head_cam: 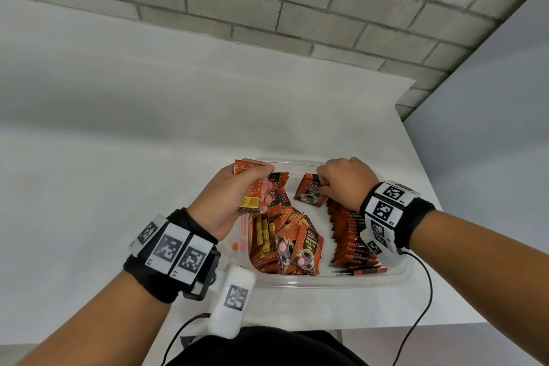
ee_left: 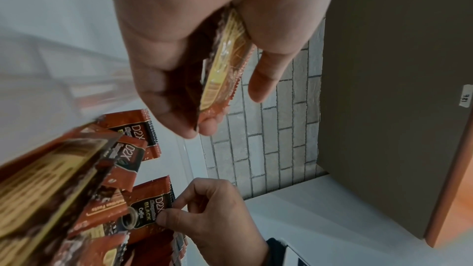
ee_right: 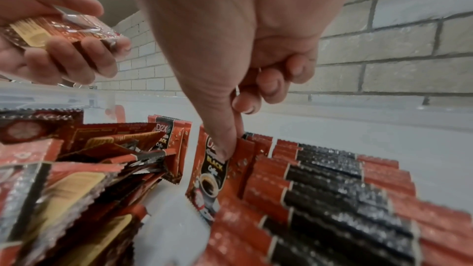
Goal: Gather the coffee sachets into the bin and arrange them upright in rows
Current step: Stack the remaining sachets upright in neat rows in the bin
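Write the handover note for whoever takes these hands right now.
Left hand: grips a small stack of sachets, raised over the clear bin.
Right hand: pinches one sachet at the far end of the upright row, along the bin's right side.
Done: that one row stands.
Left: the loose pile on the bin's left side still lies jumbled; stand those sachets and the left hand's stack in rows.

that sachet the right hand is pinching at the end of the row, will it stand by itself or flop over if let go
The sachet looks thin and flat, so alone it would probably tip; here it leans on the upright row, which should prop it. Its glossy foil may be slippery, and the right hand pinches only its top edge. It is probably light.
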A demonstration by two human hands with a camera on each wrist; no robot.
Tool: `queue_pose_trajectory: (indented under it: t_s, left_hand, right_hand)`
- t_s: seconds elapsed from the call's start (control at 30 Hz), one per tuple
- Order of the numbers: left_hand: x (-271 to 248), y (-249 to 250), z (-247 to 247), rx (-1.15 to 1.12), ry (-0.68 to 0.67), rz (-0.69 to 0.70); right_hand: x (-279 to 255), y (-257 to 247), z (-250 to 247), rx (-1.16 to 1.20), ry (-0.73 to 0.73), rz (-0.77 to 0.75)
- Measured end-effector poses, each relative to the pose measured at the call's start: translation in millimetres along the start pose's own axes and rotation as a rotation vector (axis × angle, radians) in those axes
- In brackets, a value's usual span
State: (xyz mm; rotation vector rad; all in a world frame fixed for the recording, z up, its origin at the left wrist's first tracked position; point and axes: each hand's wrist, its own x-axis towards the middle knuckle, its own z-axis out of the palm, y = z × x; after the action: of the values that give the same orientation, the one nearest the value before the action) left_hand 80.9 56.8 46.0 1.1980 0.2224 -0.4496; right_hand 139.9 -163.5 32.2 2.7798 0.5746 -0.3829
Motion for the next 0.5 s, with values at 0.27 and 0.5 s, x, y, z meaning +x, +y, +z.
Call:
queue_pose_trajectory:
  t_s: [0.27,0.5]
  left_hand:
    - [0.9,0.1,0.5,0.017,0.012,0.0]
    - [2.0,0.4,2.5,0.006,0.013,0.004]
  right_hand:
    - [0.5,0.2,2.8,-0.061,0.034,-0.023]
    - [-1.5,0.0,2.9,-0.079,0.007,-0.022]
